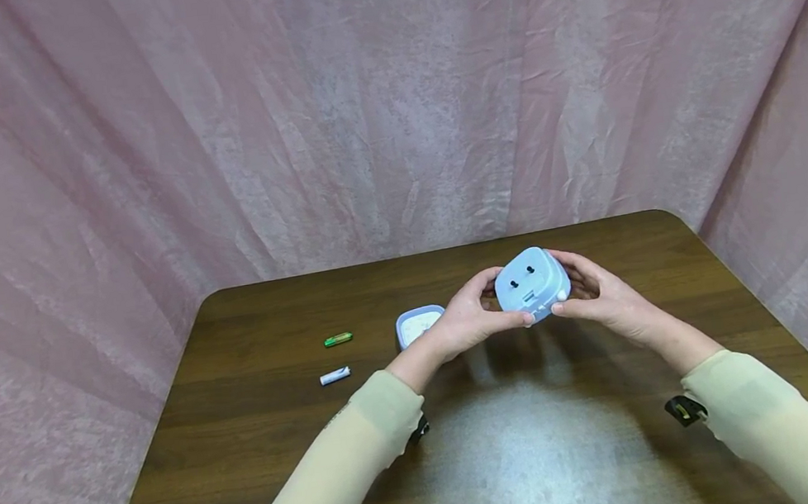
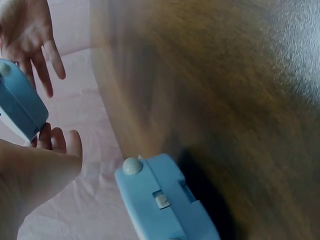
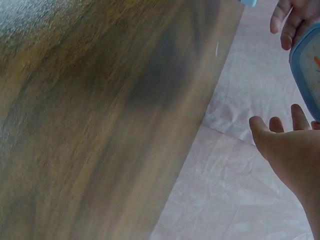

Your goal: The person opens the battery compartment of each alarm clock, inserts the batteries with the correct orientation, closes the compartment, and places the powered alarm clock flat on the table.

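Observation:
Both hands hold a light blue alarm clock (image 1: 533, 280) up above the table, its back with two black knobs turned to the head camera. My left hand (image 1: 466, 321) pinches its left side, thumb at the lower edge. From the other side my right hand (image 1: 610, 302) grips it, with the thumb near a white foot. In the right wrist view, part of the clock's pale face (image 3: 311, 70) shows an orange mark. A second blue alarm clock (image 1: 418, 322) stands on the table behind the left wrist, partly hidden by it; the left wrist view shows its underside (image 2: 157, 195).
Left of the second clock lie a green battery (image 1: 338, 339) and, nearer the front, a white battery (image 1: 335, 375). The brown wooden table (image 1: 264, 467) has its far edge close to pink curtains (image 1: 387, 104), which also hang at both sides.

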`<state>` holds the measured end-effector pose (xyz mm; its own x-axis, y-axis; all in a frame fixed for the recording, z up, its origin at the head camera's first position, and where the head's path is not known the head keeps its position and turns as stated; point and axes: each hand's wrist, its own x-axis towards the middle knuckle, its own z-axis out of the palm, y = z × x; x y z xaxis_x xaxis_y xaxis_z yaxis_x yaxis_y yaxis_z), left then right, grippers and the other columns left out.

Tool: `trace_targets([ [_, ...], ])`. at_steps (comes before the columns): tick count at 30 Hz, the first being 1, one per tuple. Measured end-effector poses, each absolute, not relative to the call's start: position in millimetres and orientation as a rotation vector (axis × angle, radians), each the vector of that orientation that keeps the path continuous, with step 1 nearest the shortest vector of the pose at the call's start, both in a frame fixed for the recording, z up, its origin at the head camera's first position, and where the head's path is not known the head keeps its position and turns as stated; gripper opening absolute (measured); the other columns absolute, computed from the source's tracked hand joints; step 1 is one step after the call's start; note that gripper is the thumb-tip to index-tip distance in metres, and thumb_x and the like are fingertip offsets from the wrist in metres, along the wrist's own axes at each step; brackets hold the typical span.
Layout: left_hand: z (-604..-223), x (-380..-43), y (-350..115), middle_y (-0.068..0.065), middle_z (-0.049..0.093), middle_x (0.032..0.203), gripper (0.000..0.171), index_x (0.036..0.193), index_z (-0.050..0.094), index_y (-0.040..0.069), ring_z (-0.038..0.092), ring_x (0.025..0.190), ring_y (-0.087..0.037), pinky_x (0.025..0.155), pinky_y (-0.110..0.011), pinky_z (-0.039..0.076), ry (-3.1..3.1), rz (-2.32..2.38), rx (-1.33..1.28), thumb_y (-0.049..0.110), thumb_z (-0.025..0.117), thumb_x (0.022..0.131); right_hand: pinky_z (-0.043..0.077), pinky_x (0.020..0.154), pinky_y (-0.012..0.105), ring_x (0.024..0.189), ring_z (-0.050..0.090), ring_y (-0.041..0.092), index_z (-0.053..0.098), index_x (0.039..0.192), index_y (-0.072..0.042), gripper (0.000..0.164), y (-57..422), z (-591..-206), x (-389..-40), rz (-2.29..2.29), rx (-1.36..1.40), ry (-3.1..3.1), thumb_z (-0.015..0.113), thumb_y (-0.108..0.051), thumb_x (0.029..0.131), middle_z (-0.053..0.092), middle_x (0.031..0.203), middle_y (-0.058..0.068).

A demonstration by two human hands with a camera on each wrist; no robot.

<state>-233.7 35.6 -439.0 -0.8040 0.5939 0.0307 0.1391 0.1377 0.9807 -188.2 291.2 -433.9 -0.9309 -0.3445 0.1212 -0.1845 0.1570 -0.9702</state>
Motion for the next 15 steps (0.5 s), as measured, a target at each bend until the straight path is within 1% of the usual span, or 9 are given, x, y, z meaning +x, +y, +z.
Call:
trace_targets([
  [4,-434.4,-235.7,34.8,0.006,0.062,0.118,0.069,0.135,0.057,0.019,0.059,0.108,-0.014,0.089,-0.032,0.05,2.198,1.617,0.754,0.033,0.091,0.077,0.035,0.105,0.015,0.146,0.033,0.027,0.019,0.164,-0.011,0.091,292.9,-433.8,-188.7,-1.816,-0.52,2.341,0.075,-0.006,0.093,0.028,0.164,0.014],
  [7,-432.3,-236.1,33.3,0.006,0.06,0.12,0.072,0.135,0.057,0.019,0.055,0.111,-0.01,0.094,-0.035,0.047,2.31,1.534,0.75,0.038,0.092,0.075,0.034,0.105,0.015,0.146,0.031,0.036,0.018,0.164,-0.012,0.094,292.6,-432.9,-188.8,-1.752,-0.534,2.411,0.077,-0.008,0.091,0.03,0.163,0.015],
  [9,-431.0,-236.1,31.8,0.006,0.058,0.121,0.075,0.137,0.057,0.019,0.052,0.113,-0.011,0.096,-0.037,0.045,2.373,1.473,0.731,0.041,0.092,0.074,0.033,0.107,0.018,0.145,0.033,0.036,0.02,0.164,-0.014,0.095,292.1,-431.0,-188.9,-1.712,-0.55,2.461,0.079,-0.009,0.09,0.033,0.161,0.014],
  [10,-430.4,-236.0,31.0,0.006,0.056,0.122,0.077,0.138,0.056,0.021,0.051,0.114,-0.011,0.097,-0.038,0.044,2.406,1.435,0.72,0.043,0.092,0.073,0.032,0.11,0.023,0.145,0.033,0.035,0.021,0.164,-0.014,0.095,291.9,-429.9,-189.2,-1.689,-0.559,2.489,0.08,-0.009,0.089,0.035,0.16,0.014],
  [12,-428.8,-236.0,29.4,0.006,0.054,0.123,0.081,0.141,0.054,0.022,0.048,0.117,-0.013,0.097,-0.039,0.043,2.463,1.357,0.7,0.045,0.092,0.073,0.029,0.115,0.036,0.146,0.032,0.033,0.022,0.164,-0.016,0.096,292.2,-427.3,-190.1,-1.643,-0.577,2.533,0.081,-0.01,0.089,0.035,0.161,0.014],
  [15,-426.4,-235.9,27.5,0.004,0.051,0.126,0.085,0.144,0.051,0.024,0.044,0.119,-0.017,0.097,-0.04,0.043,2.535,1.236,0.683,0.048,0.09,0.073,0.023,0.117,0.053,0.149,0.028,0.03,0.022,0.164,-0.021,0.098,293.0,-423.5,-191.6,-1.551,-0.6,2.598,0.083,-0.014,0.088,0.034,0.162,0.012],
])
